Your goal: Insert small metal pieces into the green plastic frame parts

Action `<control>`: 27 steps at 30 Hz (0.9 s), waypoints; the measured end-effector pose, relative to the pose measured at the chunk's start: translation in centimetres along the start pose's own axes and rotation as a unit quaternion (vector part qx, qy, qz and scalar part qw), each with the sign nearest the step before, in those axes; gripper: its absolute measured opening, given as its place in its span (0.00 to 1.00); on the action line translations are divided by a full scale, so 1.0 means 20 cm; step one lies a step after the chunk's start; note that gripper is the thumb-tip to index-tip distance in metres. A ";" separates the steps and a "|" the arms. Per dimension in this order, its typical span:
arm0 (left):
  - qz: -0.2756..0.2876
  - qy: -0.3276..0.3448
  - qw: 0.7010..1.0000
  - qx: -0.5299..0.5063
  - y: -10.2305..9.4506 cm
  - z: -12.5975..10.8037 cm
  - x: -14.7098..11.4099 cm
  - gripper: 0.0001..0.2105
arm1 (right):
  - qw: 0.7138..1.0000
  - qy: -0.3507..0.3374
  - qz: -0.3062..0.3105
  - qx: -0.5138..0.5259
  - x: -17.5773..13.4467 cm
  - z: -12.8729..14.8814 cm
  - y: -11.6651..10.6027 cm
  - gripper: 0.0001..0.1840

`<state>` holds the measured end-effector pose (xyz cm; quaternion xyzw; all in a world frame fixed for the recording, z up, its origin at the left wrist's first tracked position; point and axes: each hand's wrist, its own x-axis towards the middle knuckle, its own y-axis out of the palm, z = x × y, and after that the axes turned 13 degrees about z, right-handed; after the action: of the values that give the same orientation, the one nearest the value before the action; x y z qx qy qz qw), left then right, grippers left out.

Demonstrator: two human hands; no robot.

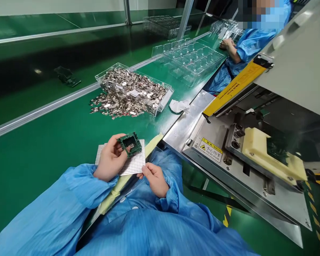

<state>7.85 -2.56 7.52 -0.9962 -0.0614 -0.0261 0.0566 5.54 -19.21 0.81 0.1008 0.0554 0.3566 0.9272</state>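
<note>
Between the fingers and thumb of my left hand (111,158) is a small dark-green square frame (135,150) with an opening in its middle. A small shiny piece shows by the thumb inside that opening. Under the frame lies a flat white sheet with thin dark stripes (132,167), near the table's front edge. My right hand (156,179) pinches the sheet's lower right corner; its fingers are closed. Beyond both hands, a clear plastic tray (164,103) overflows with small metal pieces (133,89), several of which are spilled on the green tabletop (42,156).
Stacked clear trays (189,58) stand farther back, near a co-worker in blue (256,46). A crumpled white tissue (179,106) lies by the metal edge. At right is a press machine (210,149) with a yellow bar (234,89) and cream fixture (266,149). Yellow tape (153,142) lines the edge.
</note>
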 end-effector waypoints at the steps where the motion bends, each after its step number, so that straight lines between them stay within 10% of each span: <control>1: 0.000 -0.001 1.000 0.009 0.00 0.00 0.00 0.22 | 1.000 -0.008 0.000 0.005 0.00 -0.02 0.00 0.29; 12: 0.020 0.001 0.999 0.027 0.00 0.01 0.00 0.18 | 0.992 -0.076 -0.011 -0.105 0.00 -0.08 -0.05 0.27; 20: 0.000 0.019 1.000 0.025 -0.01 0.03 0.00 0.18 | 0.959 0.124 0.022 -0.253 0.06 -0.13 -0.27 0.18; 27: -0.001 0.073 0.997 -0.028 0.02 0.00 -0.03 0.16 | 0.984 0.028 -0.055 -0.169 0.01 0.25 -0.24 0.16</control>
<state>7.23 -3.11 7.35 -0.9928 -0.0571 -0.1004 0.0332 9.62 -23.38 4.57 -0.0702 0.0256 0.3117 0.9472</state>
